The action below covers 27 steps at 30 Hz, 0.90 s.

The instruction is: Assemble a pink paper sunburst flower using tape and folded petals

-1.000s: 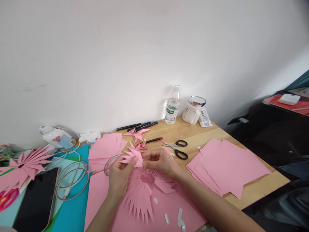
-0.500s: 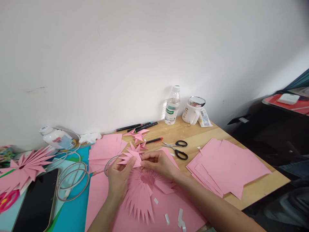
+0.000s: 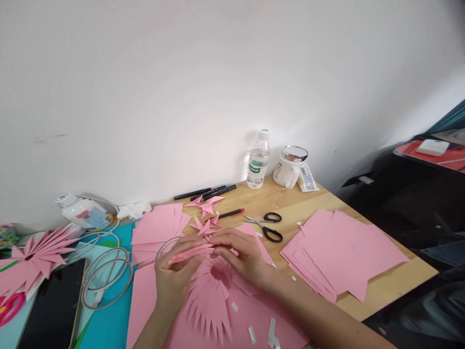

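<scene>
Between the thumb and fingers of my left hand (image 3: 176, 276) is a folded pink paper piece (image 3: 191, 252), tilted nearly edge-on. My right hand (image 3: 240, 254) pinches at the right end of the same piece, its fingertips close to my left ones. Just below both hands lies a pleated pink paper fan (image 3: 210, 305) with pointed tips, curving round a hole. It rests on a large pink sheet (image 3: 269, 317), where several small white strips (image 3: 252, 334) are scattered. Small pink paper stars (image 3: 206, 226) lie behind my hands.
Black-handled scissors (image 3: 272, 225), a black pen (image 3: 232, 213) and several markers (image 3: 218, 193) lie behind. A water bottle (image 3: 258, 162) and white mug (image 3: 286, 172) stand by the wall. Pink sheets (image 3: 348, 252) are stacked right. At left are a phone (image 3: 54, 305), coiled cable (image 3: 109, 276) and pink paper rosette (image 3: 39, 252).
The pink piece has turned from showing its pointed face to lying nearly edge-on. Both hands have stayed close together, with the left fingers now curled over it.
</scene>
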Available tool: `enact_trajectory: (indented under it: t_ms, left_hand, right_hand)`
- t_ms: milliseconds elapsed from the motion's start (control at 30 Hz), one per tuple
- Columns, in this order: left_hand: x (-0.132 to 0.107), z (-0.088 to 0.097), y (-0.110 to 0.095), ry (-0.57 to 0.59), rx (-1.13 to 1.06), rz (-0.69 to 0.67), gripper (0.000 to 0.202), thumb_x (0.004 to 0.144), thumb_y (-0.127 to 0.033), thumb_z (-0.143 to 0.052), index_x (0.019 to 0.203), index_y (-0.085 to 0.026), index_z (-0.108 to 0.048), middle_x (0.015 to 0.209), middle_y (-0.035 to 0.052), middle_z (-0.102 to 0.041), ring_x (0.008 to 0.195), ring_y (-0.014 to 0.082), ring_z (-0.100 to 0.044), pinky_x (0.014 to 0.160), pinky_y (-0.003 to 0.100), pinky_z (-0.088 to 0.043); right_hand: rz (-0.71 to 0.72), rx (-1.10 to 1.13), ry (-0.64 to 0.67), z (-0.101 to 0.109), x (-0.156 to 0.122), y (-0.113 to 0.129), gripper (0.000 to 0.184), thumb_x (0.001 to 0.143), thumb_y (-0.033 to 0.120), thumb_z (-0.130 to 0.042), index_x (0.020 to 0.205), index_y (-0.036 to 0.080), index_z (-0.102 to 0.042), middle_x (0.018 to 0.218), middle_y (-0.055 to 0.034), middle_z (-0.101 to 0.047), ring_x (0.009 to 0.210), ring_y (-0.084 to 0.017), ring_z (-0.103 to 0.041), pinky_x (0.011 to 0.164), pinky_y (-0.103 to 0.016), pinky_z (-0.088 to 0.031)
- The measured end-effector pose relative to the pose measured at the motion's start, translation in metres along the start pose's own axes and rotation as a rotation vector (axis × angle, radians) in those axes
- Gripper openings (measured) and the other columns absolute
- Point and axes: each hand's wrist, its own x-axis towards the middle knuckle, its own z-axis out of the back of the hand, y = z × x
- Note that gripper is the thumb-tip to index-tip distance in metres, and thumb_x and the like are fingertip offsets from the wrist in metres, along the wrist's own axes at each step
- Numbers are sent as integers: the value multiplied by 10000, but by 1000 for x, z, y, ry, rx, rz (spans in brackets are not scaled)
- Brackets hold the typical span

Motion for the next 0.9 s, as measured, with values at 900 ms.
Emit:
enact_trajectory:
  t_ms: [900]
  left_hand:
    - [-1,-6,-2,-68,-210,378,175,512,-191,-819,611,-157,-680,627,13,-644,651,183,-616,634,300,-517]
  right_hand:
    - [-130,48,40,-5,-8,-7,90,850,251,-583,890,188,-634,774,-41,-669,693,-130,-640,616,-234,-525]
